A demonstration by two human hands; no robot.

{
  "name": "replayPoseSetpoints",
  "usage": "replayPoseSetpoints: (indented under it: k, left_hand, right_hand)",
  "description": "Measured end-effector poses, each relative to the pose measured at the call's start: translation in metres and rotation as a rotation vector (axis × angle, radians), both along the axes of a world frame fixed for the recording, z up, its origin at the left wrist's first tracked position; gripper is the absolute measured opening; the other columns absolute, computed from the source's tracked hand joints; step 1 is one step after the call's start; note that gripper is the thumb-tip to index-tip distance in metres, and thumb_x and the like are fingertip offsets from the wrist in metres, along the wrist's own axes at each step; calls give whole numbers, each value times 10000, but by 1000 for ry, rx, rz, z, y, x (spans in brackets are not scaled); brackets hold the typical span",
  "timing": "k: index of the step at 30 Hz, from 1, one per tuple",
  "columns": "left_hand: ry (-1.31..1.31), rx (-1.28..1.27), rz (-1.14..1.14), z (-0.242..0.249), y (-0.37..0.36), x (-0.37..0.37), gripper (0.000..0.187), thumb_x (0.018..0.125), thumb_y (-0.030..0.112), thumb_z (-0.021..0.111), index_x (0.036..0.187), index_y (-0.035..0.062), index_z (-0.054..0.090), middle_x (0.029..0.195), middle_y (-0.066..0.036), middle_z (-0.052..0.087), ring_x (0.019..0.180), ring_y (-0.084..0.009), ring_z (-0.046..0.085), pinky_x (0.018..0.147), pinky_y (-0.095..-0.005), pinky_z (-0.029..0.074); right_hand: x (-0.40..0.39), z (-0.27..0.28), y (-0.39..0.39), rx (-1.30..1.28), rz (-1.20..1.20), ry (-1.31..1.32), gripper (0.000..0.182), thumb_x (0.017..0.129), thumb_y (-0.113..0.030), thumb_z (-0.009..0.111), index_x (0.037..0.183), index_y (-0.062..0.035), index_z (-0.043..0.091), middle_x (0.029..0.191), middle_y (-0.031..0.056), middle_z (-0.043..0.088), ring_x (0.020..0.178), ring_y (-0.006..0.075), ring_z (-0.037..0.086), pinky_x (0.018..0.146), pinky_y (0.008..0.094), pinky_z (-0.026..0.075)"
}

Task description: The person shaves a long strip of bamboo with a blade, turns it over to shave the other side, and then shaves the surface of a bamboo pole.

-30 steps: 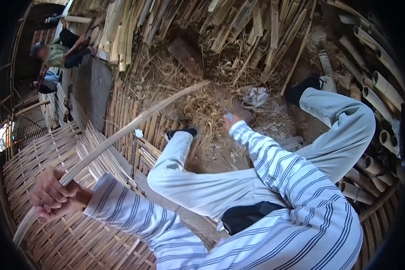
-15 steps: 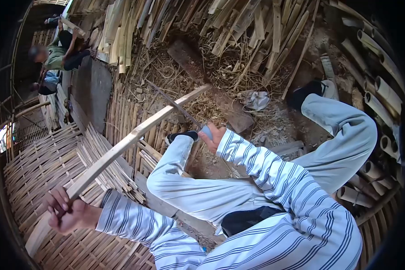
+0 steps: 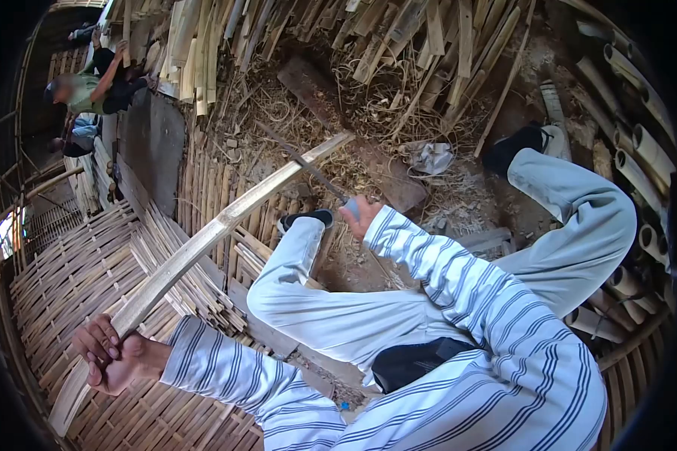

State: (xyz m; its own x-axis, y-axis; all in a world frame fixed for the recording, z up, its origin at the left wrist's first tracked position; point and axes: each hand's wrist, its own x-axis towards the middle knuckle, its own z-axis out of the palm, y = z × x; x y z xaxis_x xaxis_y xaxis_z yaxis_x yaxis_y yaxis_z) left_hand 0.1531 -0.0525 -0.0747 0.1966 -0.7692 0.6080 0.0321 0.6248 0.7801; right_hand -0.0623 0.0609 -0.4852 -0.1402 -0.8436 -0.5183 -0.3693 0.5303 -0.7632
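My left hand [image 3: 116,353] is closed around a long bamboo strip [image 3: 218,225] near its lower end. The strip runs diagonally up to the right, and its far end hangs over the shavings on the ground. Held by its blue-grey handle, a long narrow knife [image 3: 320,178] is in my right hand [image 3: 361,216], whose fingers are wrapped round the grip. The blade crosses the strip close to its far end; whether the edge is cutting in cannot be made out.
Split bamboo [image 3: 406,45] is piled at the top, and bamboo tubes [image 3: 651,154] are stacked at right. A woven bamboo mat [image 3: 68,270] spreads at left, with thin slats [image 3: 177,263] on it. A dark board [image 3: 308,90] lies among shavings. Another person [image 3: 90,90] sits at upper left.
The knife has shifted slightly up and right, crossing the strip nearer its far end. The strip has turned a little, so its face looks brighter. The other person's arms have moved.
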Motion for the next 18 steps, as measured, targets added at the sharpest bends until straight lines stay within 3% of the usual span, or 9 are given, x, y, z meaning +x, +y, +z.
replayPoseSetpoints:
  k: [2, 5, 9, 11, 14, 18]
  left_hand:
    - [22, 17, 7, -2, 1, 1, 200, 581, 205, 474, 634, 123, 300, 515, 1, 240, 404, -108, 230, 427, -234, 236]
    - [34, 12, 59, -5, 4, -10, 185, 587, 187, 463, 619, 123, 293, 513, -2, 230, 400, -107, 213, 406, -236, 215]
    - [67, -32, 233, -6, 15, -32, 172, 619, 158, 438, 583, 132, 272, 513, -1, 216, 389, -106, 185, 378, -241, 187]
    - [66, -38, 310, -9, 28, -30, 173, 627, 153, 438, 581, 137, 272, 515, -1, 214, 387, -105, 185, 380, -238, 191]
    - [99, -66, 246, -16, 49, -15, 189, 635, 154, 448, 580, 141, 268, 516, -1, 212, 384, -101, 198, 375, -237, 188]
    - [123, -76, 283, -25, 72, -16, 194, 625, 159, 454, 591, 145, 263, 513, 3, 208, 379, -100, 190, 368, -244, 190]
  right_hand:
    - [0, -16, 1, 8, -20, 21, 437, 869, -485, 521, 1020, -74, 530, 720, 287, 613, 701, 473, 614, 618, 539, 500]
    - [1, -55, 3, 24, 1, 52, 523, 837, -540, 525, 1096, -86, 505, 703, 293, 608, 658, 474, 610, 603, 535, 496]
    - [2, -40, 2, 9, -30, -2, 539, 828, -546, 534, 1093, -77, 521, 781, 318, 608, 706, 466, 621, 633, 538, 494]
    - [-4, -5, 1, 60, 8, -47, 576, 851, -529, 505, 1125, -23, 523, 846, 331, 610, 777, 476, 618, 709, 526, 501]
    - [-12, 47, 0, 9, 25, -103, 598, 880, -509, 463, 1093, 44, 536, 853, 334, 610, 825, 474, 617, 764, 521, 498]
    - [-15, 84, 11, -126, 183, -146, 548, 899, -523, 441, 1054, -3, 520, 699, 286, 604, 683, 446, 629, 611, 509, 509]
